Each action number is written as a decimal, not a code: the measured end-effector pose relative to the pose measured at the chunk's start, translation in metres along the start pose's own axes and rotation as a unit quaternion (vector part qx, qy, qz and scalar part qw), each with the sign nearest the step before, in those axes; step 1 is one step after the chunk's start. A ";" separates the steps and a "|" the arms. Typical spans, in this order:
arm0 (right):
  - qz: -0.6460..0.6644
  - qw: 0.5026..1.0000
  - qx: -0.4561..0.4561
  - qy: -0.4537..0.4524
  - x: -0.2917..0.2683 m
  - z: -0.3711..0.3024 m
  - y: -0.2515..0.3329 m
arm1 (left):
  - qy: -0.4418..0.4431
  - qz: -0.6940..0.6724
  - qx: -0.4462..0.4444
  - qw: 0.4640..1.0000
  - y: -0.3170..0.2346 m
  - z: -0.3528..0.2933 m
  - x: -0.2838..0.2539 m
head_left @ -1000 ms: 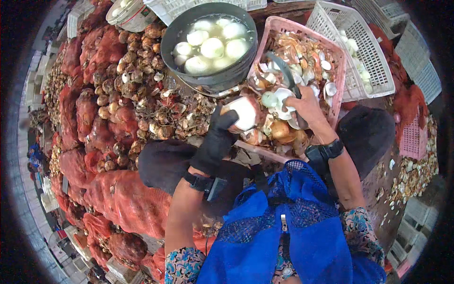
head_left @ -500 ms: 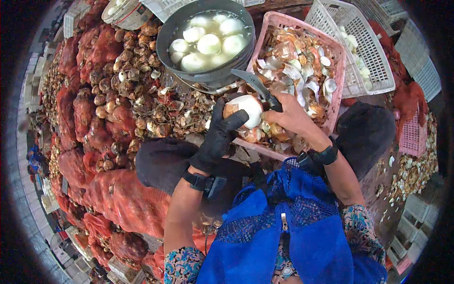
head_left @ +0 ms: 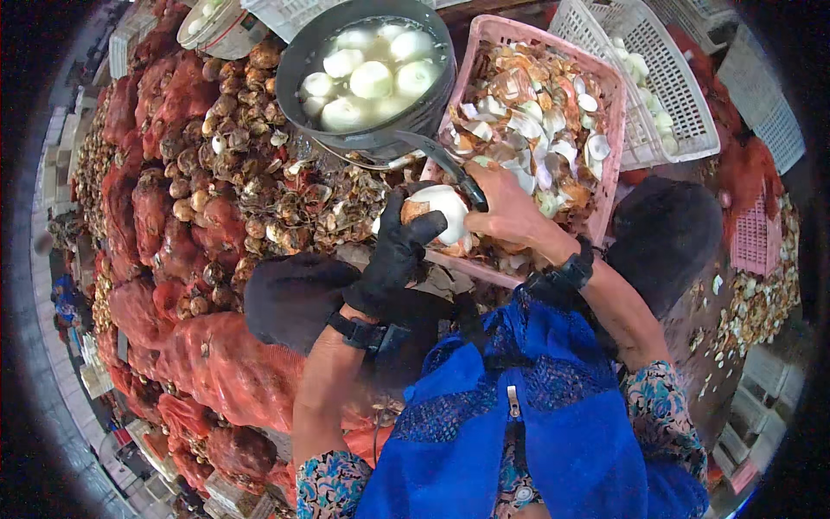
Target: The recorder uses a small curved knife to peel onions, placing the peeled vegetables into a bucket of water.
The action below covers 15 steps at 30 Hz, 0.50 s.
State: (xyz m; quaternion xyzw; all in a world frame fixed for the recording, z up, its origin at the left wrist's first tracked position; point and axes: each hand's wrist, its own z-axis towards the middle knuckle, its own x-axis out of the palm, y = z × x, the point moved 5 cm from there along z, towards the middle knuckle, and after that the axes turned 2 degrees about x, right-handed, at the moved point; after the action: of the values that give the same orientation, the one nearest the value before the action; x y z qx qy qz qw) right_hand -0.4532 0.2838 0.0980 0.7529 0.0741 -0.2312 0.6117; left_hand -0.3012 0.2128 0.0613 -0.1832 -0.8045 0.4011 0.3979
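My left hand (head_left: 399,240), in a black glove, is wrapped round a half-peeled onion (head_left: 448,212); white flesh shows on its right and brown skin on its left. My bare right hand (head_left: 510,208) grips a curved knife (head_left: 441,154) by its black handle, with the blade pointing up and left over the onion. The thumb of that hand is close against the onion's right side. Just beyond my hands lies a pink crate (head_left: 616,112) heaped with onion skins (head_left: 527,95). Left of it stands a dark tub (head_left: 290,82) of water with several peeled onions (head_left: 372,80).
Unpeeled onions (head_left: 233,112) are piled at the left beside red mesh sacks (head_left: 229,363). A white crate (head_left: 692,121) with peeled onions stands at the far right, and a pink basket (head_left: 754,242) below it. A bucket (head_left: 226,33) is at the upper left.
My right hand and the knife have shifted left, and the blade has turned to lie lower and nearer the tub's rim. The onion stays in my left hand, slightly further left and lower.
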 end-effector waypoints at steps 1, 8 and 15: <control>0.005 1.000 -0.010 -0.011 0.003 0.001 -0.002 | 0.000 0.001 -0.001 1.000 -0.001 -0.001 -0.001; 0.021 0.998 0.001 -0.054 0.014 -0.004 -0.032 | 0.027 -0.112 -0.009 0.993 -0.025 -0.011 0.021; -0.004 0.990 0.013 -0.140 -0.034 -0.021 0.004 | 0.074 0.144 0.168 0.972 -0.042 -0.013 0.025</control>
State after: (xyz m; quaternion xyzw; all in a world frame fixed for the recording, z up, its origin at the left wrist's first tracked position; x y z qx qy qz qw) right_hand -0.4760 0.3087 0.1196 0.7205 -0.0122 -0.3374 0.6057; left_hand -0.3048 0.2089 0.1113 -0.2569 -0.6590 0.5693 0.4190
